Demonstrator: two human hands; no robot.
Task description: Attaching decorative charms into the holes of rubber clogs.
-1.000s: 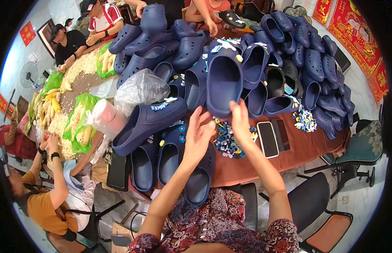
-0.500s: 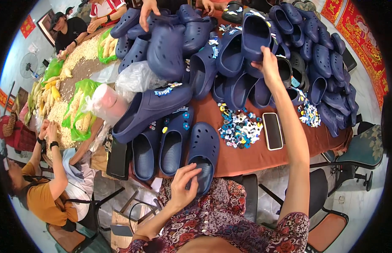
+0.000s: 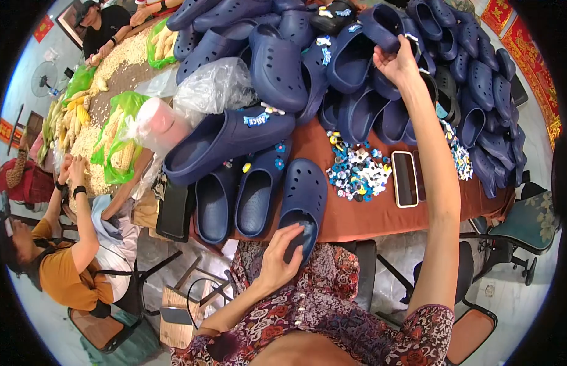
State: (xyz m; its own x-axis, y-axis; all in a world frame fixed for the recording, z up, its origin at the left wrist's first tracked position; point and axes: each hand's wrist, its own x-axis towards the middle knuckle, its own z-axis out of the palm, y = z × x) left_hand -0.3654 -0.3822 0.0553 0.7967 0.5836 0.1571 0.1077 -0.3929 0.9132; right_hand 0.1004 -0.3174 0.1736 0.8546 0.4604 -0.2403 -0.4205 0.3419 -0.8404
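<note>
My left hand (image 3: 280, 259) rests against a plain navy clog (image 3: 303, 189). Its fingers reach over the side into the heel opening, thumb and fingers apart. That clog lies toe away at the near table edge, heel overhanging. At the far side, my right hand (image 3: 396, 61) grips the heel of another navy clog (image 3: 383, 24) among the piled shoes. Left of the plain clog are a clog with small charms (image 3: 262, 189) and one partly covered clog (image 3: 213, 210). Across them lies a large clog with a lettered charm (image 3: 235, 137).
Loose shoe charms (image 3: 360, 174) lie beside a phone (image 3: 405, 179) on the brown tablecloth (image 3: 350, 226). Piled navy clogs (image 3: 481, 85) fill the right. A clear plastic bag (image 3: 213, 88), a pink-filled cup (image 3: 164, 121) and corn (image 3: 122, 152) stand left, where other people work.
My right hand and its clog have shifted farther away, the clog tilting. My left fingers now reach deeper over the plain clog. The other person's hand above the far pile is gone from view.
</note>
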